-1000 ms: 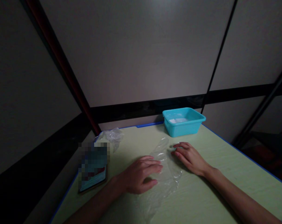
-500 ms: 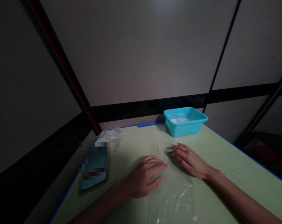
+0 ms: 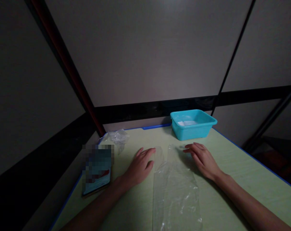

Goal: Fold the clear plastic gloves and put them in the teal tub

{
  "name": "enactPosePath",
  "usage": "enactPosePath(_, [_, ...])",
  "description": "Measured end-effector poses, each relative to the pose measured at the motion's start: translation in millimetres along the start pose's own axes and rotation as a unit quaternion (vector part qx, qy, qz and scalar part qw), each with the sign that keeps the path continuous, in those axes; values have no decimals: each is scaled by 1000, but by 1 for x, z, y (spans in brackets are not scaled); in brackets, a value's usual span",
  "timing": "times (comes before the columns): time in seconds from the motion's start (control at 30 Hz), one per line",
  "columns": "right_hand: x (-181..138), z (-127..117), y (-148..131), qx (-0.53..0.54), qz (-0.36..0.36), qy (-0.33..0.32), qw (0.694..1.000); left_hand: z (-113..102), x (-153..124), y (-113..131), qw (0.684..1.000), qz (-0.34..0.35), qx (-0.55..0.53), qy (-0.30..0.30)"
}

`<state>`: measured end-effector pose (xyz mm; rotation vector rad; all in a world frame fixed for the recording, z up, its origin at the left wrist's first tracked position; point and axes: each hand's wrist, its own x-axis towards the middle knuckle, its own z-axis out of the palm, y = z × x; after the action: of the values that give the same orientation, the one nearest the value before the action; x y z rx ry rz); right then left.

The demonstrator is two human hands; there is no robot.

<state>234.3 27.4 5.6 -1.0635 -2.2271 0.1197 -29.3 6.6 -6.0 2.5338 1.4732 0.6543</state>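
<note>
A clear plastic bag (image 3: 176, 195) lies flat on the table, with two loop-like handles at its far end and its near end cut off by the frame. My left hand (image 3: 142, 163) is beside the left handle, fingers loosely stretched and their tips at its edge. To the right of the other handle, my right hand (image 3: 200, 158) hovers with fingers slightly bent and apart. Neither hand grips anything. Whether the left fingertips touch the plastic I cannot tell.
A turquoise plastic basin (image 3: 195, 131) with something white inside stands at the far right of the pale green table (image 3: 232, 166). Crumpled clear plastic (image 3: 120, 137) lies at the far left. A phone (image 3: 98, 170), partly blurred out, is near the left edge. Wall panels rise behind.
My left hand has moved left and away from me, off the bag's middle to its left edge. My right hand has shifted right, off the bag. The bag lies flat as before.
</note>
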Motion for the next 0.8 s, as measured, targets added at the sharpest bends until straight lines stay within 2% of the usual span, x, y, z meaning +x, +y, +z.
enactPosePath(0.17, [-1,3,4,6,31,2,999,5,2,-10,994,-83,27,62])
enactPosePath(0.27, [-1,5,6,9,42,-13,999,6,2,-13,990,-109,33,89])
enactPosePath(0.8, [-2,9,5,17,59,-46,997,5,2,-10,991,-88,20,104])
